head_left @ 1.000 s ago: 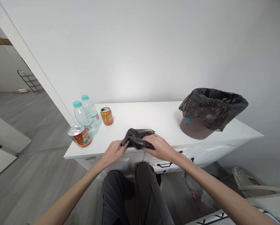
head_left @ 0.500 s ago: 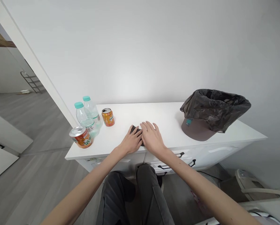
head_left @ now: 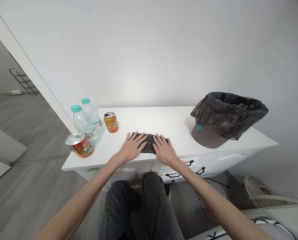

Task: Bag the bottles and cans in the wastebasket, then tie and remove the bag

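Observation:
A folded black cloth-like or plastic piece lies flat on the white cabinet top near its front edge; its exact kind I cannot make out. My left hand rests palm down on its left part, fingers spread. On its right part lies my right hand, also flat with fingers apart. Between the two hands the dark middle of the piece shows, while its ends are partly hidden beneath my fingers.
At left stand two clear bottles with teal caps, a small orange can and a larger orange-red can. A brown bin lined with a black plastic bag stands at right. Drawer handles jut from the front.
My hands have moved apart, left and right. The black piece, mostly covered and bunched before, now lies spread wider between them. The view has shifted slightly.

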Demonstrator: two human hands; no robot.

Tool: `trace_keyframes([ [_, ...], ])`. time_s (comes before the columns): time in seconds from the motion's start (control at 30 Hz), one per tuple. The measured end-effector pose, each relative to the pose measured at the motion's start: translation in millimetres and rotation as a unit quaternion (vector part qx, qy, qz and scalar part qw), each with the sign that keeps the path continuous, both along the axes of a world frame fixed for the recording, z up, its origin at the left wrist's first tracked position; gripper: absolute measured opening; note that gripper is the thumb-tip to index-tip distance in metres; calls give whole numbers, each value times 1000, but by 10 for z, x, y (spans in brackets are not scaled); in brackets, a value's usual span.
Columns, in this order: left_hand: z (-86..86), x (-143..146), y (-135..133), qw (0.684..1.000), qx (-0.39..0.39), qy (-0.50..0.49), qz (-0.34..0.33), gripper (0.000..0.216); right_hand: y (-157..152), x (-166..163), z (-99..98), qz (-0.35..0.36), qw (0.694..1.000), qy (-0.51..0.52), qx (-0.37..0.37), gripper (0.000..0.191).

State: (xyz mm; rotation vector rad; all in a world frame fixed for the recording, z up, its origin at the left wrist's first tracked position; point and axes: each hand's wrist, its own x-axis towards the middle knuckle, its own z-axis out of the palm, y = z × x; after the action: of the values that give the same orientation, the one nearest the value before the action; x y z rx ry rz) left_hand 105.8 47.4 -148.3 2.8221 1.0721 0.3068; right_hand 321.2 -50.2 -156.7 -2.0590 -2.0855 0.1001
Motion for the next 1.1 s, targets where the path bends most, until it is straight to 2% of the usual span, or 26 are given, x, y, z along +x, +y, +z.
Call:
trace_keyframes([
  [0.1, 24, -76, 13, 1000, -18, -16, -13, 60, -52, -98, 34, -30, 1000, 10, 4, 64],
  [0.2, 71, -177, 0, 996, -45, -71, 5, 63, -188, -423, -7, -72, 995, 10, 63, 68],
  [0.33, 159, -246, -42, 984, -91, -139, 71, 71, -309, -925, -39, -43, 994, 19, 102, 69],
  [0.4, 182, -247, -58, 978, -104, -156, 87, 73, -255, -975, -10, -41, 995, 21, 89, 69],
  [0.5, 172, -245, -63, 970, -117, -181, 108, 73, -39, -676, 49, -43, 998, 15, 52, 71],
  [0.63, 118, -263, -48, 966, -114, -200, 120, 71, 282, 130, 77, -58, 998, -2, -7, 71],
  [0.7, 88, -269, -34, 966, -105, -205, 119, 69, 380, 494, 41, -70, 997, -16, -15, 70],
  [0.77, 61, -266, -19, 966, -98, -209, 119, 67, 418, 701, -42, -84, 996, -20, -2, 69],
  [0.83, 45, -254, -6, 965, -99, -211, 121, 67, 407, 700, -161, -111, 993, -12, 30, 70],
  [0.97, 59, -236, -11, 963, -103, -215, 127, 67, 343, 266, -339, -149, 986, 25, 66, 77],
  [1.03, 80, -238, -27, 963, -102, -215, 127, 65, 350, 64, -316, -152, 986, 40, 54, 80],
  [1.1, 93, -244, -39, 963, -101, -213, 127, 63, 406, 0, -226, -159, 986, 47, 33, 83],
])
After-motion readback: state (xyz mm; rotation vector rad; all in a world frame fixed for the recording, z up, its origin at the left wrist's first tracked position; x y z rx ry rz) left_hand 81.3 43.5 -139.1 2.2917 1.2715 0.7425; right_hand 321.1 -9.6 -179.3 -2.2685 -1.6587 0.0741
